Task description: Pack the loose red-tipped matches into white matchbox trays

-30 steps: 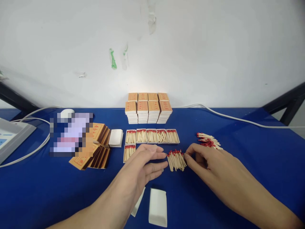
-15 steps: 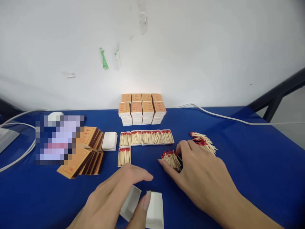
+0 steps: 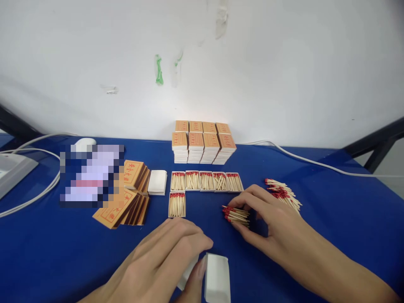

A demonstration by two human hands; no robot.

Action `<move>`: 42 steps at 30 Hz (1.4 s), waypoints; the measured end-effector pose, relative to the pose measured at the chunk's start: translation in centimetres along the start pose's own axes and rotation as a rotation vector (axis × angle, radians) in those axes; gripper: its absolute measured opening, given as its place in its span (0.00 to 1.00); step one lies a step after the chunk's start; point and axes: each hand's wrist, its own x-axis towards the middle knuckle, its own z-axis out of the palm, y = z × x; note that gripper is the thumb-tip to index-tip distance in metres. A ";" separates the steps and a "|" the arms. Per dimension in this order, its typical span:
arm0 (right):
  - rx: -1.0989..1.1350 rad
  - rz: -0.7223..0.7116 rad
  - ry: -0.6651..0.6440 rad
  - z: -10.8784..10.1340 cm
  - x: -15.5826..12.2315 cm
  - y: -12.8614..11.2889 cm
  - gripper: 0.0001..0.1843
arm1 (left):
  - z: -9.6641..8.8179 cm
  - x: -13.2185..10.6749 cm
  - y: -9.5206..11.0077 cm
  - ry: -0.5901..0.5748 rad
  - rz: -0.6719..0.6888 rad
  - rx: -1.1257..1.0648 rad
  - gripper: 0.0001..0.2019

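My right hand (image 3: 268,216) closes around a small bundle of red-tipped matches (image 3: 237,215), with the thumb at the near side and the fingers at the far side. The bundle rests low over the blue table. My left hand (image 3: 167,256) hovers at the front, thumb and forefinger apart. Under it, one white matchbox tray (image 3: 189,273) is mostly hidden. A second white tray (image 3: 217,275) lies just right of the thumb; whether they touch, I cannot tell. Ahead, a row of trays filled with matches (image 3: 206,181) stands, with one more filled tray (image 3: 177,205) before its left end.
Stacked matchboxes (image 3: 203,141) stand by the wall. Orange matchbox sleeves (image 3: 121,202) lean at the left beside white trays (image 3: 157,182) and a blurred-out device (image 3: 94,176). Loose matches (image 3: 284,195) lie beyond my right hand. White cables (image 3: 303,158) run along the back.
The view has shifted, so things appear further right. My right hand has gathered the matches tighter and turned their heads leftward. My left hand now covers more of the tray beneath it.
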 end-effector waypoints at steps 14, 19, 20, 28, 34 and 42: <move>0.048 -0.065 -0.221 -1.8 1.6 -0.1 0.08 | -1.0 0.0 -0.3 -0.274 0.056 0.053 0.11; 0.079 0.005 -0.258 -2.6 1.5 -0.4 0.05 | -1.2 0.2 -0.3 -0.282 0.050 0.060 0.12; 0.089 0.017 -0.263 -2.7 1.5 -0.2 0.05 | -1.2 0.3 -0.3 -0.291 0.050 0.061 0.12; 0.152 0.024 -0.226 -3.0 1.7 0.7 0.06 | -1.8 1.0 -0.5 -0.442 0.096 0.065 0.20; 0.177 0.025 -0.201 -3.4 1.8 0.3 0.06 | -1.0 1.0 -0.5 -0.367 0.154 0.102 0.24; 0.170 0.034 -0.130 -3.9 1.8 1.4 0.16 | 1.5 1.2 -0.2 -0.239 0.158 0.185 0.30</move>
